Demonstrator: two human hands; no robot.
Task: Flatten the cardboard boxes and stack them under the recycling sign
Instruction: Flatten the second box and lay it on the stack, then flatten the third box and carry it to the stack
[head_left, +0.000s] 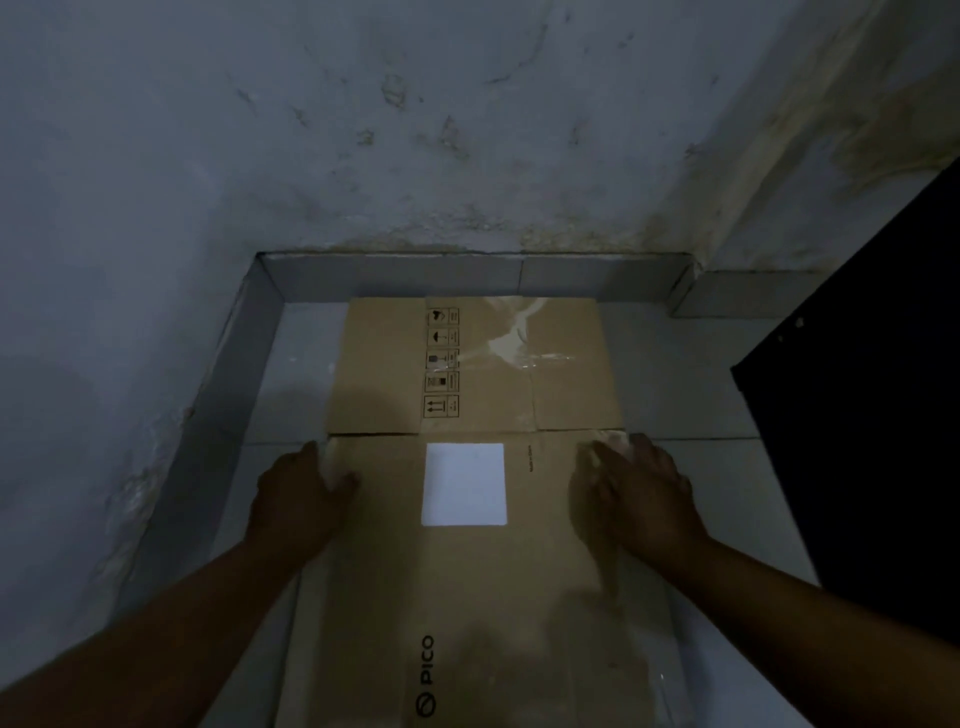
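Box: a flattened cardboard box (467, 597) lies on the tiled floor (691, 395), running from 6 o'clock to the foot of the wall (415, 130) at 12 o'clock.
Label: a white square (464, 484) sits mid-box, between the hands.
Left hand (301, 493): at the box's 9 o'clock edge, fingers curled over it, gripping.
Right hand (634, 488): near the 3 o'clock edge, fingers fairly straight, resting on top.

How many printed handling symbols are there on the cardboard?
5 symbols, in one column on the far part of the cardboard, beyond the white label. None seems hidden.
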